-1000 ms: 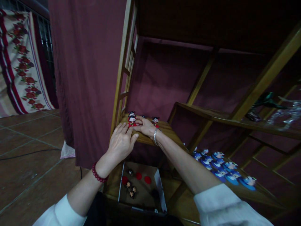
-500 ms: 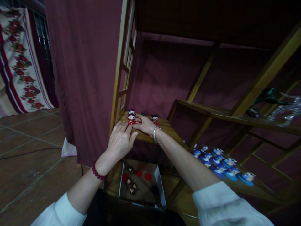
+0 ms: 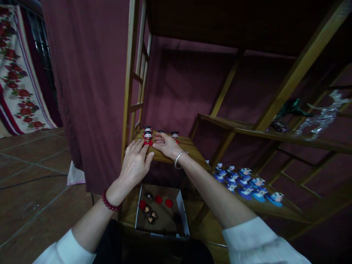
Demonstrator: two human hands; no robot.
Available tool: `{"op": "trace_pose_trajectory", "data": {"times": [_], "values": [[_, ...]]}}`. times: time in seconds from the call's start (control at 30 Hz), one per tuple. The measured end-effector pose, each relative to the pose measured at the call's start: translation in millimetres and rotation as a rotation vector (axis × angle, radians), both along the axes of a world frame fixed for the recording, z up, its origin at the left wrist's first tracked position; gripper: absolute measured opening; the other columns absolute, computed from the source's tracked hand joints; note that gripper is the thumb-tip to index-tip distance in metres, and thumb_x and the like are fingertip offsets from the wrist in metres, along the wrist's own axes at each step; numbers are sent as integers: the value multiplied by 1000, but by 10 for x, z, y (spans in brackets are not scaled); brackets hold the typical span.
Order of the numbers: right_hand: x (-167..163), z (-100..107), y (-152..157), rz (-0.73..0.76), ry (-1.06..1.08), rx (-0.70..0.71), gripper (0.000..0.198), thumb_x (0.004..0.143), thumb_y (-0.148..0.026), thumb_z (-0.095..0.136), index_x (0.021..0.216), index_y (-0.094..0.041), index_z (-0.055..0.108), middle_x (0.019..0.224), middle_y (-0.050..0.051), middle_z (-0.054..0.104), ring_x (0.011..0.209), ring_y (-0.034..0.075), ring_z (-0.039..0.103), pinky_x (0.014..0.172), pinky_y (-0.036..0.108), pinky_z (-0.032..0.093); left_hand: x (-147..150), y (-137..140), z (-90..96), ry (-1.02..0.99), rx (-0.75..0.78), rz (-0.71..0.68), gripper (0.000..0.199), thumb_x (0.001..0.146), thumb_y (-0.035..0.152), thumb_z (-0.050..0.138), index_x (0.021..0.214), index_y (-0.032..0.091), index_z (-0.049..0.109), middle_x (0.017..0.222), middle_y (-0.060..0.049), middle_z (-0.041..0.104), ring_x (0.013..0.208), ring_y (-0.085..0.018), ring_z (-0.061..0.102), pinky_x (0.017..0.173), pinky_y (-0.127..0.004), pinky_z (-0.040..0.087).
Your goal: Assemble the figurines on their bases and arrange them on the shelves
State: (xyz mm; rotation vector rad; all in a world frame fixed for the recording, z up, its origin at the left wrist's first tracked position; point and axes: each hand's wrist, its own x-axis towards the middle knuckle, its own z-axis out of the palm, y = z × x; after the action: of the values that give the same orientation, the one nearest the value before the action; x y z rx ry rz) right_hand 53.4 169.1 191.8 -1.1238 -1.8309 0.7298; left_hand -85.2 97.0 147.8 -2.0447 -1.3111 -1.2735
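A small figurine (image 3: 147, 137) with black hair and a red round base stands upright on the upper wooden shelf (image 3: 162, 157). Just behind it is a similar figurine (image 3: 147, 129), partly covered. My left hand (image 3: 135, 158) lies with fingers stretched along the shelf's left front edge, its fingertips close to the front figurine's base. On the other side, my right hand (image 3: 166, 145) has its fingers apart and pointing at that figurine, with nothing visible in them. A third red figurine (image 3: 174, 135) stands behind my right hand, and only the dark top of another (image 3: 160, 131) shows.
Below, an open box (image 3: 182, 209) holds red discs and several small dark-haired pieces. Blue-and-white figurines (image 3: 246, 190) stand in rows on a lower right shelf. Above them, a clear glass-like animal ornament (image 3: 324, 115) sits on another shelf. A lattice side frame (image 3: 129, 80) borders the left.
The view has shifted slightly, so everything appears further left. My right hand's fingers have drawn a little away from the front figurine. My left hand stays near its base.
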Motion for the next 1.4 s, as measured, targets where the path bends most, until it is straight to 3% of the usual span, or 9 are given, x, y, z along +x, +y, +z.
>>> {"op": "trace_pose_trajectory", "data": {"times": [0.23,0.43,0.77,0.93,1.13,1.23,1.4], "values": [[128,-31,-254,-92,-225,309,39,74,-15,58,112,-19,52,102,6,63,84,13,60,81,32,50,161,-137,-127,-45,53,-87,32,86,25,41,114,15,53,129,-13,50,125,-25,39,103,-49,33],[196,-92,-517,-129,-345,538,34,79,-14,51,112,-17,54,100,8,62,87,16,59,85,33,48,304,-296,-248,-93,122,-205,34,84,16,40,117,15,49,126,-11,52,126,-20,38,104,-45,32],[322,-356,-826,-101,-386,806,33,85,-11,37,113,-14,55,120,11,54,113,20,46,100,39,37,455,-481,-633,-98,86,-292,48,80,10,37,127,19,40,132,-10,47,127,-22,36,102,-48,35],[434,-706,-1021,-7,-391,865,34,86,-13,39,116,-21,54,130,7,47,120,20,39,102,41,35,484,-538,-954,-95,64,-351,50,76,5,36,124,17,42,126,-11,51,123,-23,41,98,-46,40],[588,-1343,-1069,67,-449,911,30,87,-15,43,113,-22,56,126,6,53,117,20,43,94,41,43,525,-548,-1434,-45,18,-437,42,73,2,39,112,15,47,110,-11,58,110,-22,51,92,-41,46],[643,-1662,-1022,15,-448,851,30,85,-13,44,111,-21,58,125,7,54,114,21,45,92,41,44,562,-547,-1644,2,-94,-432,40,75,3,39,113,14,45,111,-13,57,109,-22,51,91,-40,46],[709,-2166,-952,-36,-493,625,31,81,-9,47,107,-20,60,123,6,55,109,21,47,93,39,44,630,-522,-2022,67,-413,-378,39,78,5,38,115,17,43,106,-11,58,101,-20,55,86,-37,49]]}}
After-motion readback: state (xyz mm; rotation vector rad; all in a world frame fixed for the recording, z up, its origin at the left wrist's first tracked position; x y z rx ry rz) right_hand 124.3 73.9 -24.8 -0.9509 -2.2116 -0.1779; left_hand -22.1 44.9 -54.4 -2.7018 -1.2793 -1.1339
